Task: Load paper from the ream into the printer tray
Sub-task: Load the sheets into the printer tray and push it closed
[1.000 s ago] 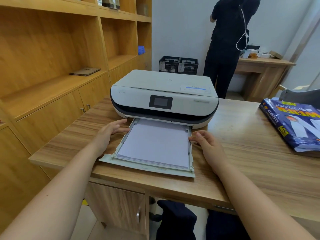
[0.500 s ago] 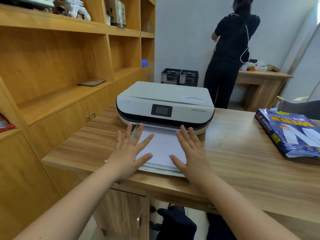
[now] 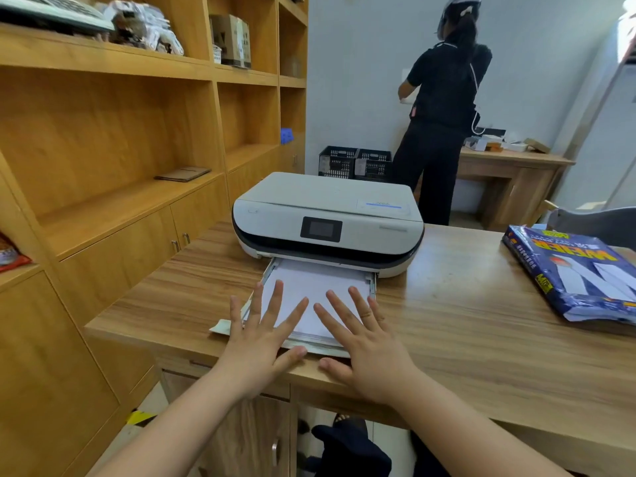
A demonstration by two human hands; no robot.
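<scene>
A white printer (image 3: 327,215) with a dark band and a small screen stands on the wooden desk (image 3: 447,325). Its pale tray (image 3: 268,270) sticks out at the front, partly pushed in, and holds a stack of white paper (image 3: 309,284). My left hand (image 3: 261,335) lies flat with fingers spread over the tray's near left part. My right hand (image 3: 364,342) lies flat with fingers spread over the tray's near right part. Neither hand holds anything. The blue paper ream (image 3: 578,270) lies opened at the desk's right.
Wooden shelves and cabinets (image 3: 113,187) line the left. A person in black (image 3: 440,118) stands at the back by a second desk (image 3: 512,166). Two black crates (image 3: 354,163) sit on the floor behind the printer. A grey chair back (image 3: 595,218) shows at right.
My hands left the tray's sides and now lie flat on its near end. The tray with the paper has slid further into the printer. My view has lifted.
</scene>
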